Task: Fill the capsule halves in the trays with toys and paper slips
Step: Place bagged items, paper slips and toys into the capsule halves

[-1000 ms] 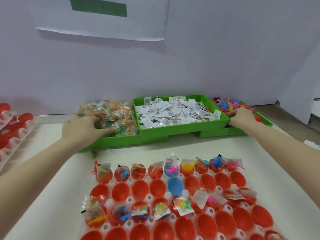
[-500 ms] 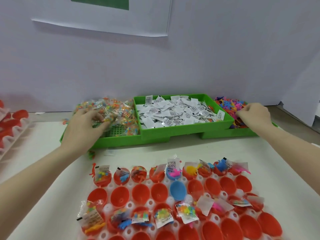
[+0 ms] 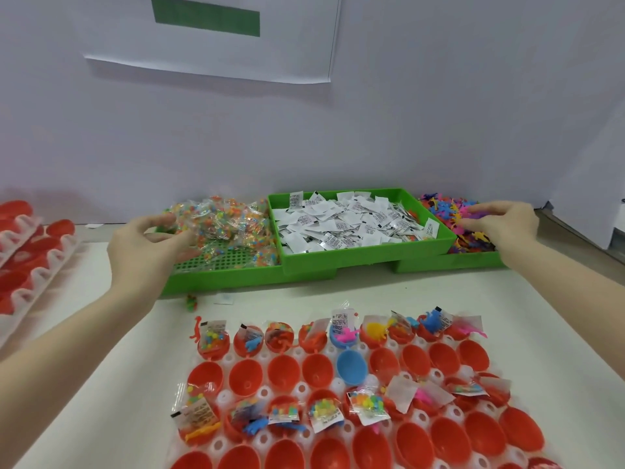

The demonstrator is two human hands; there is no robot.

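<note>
A white tray (image 3: 226, 397) of red capsule halves lies in front of me, with one blue half (image 3: 351, 367) among them. Its far row and third row hold toys and slips; the second row is bare. My left hand (image 3: 145, 245) reaches into the heap of clear bead packets (image 3: 226, 225) in the left green bin, fingers curled at a packet. My right hand (image 3: 504, 225) rests on the colourful plastic toy figures (image 3: 449, 211) in the right green bin, fingers bent down into them. The middle green bin (image 3: 365, 255) holds white paper slips (image 3: 345, 221).
A second tray of red capsule halves (image 3: 23, 252) sits at the left edge. A small loose toy (image 3: 191, 301) and a slip (image 3: 223, 298) lie on the white table in front of the bins. A white wall with a taped sheet stands behind.
My view has tilted up a little. My left hand has moved deeper into the bead packets. My right hand has slid from the bin's edge onto the toy figures.
</note>
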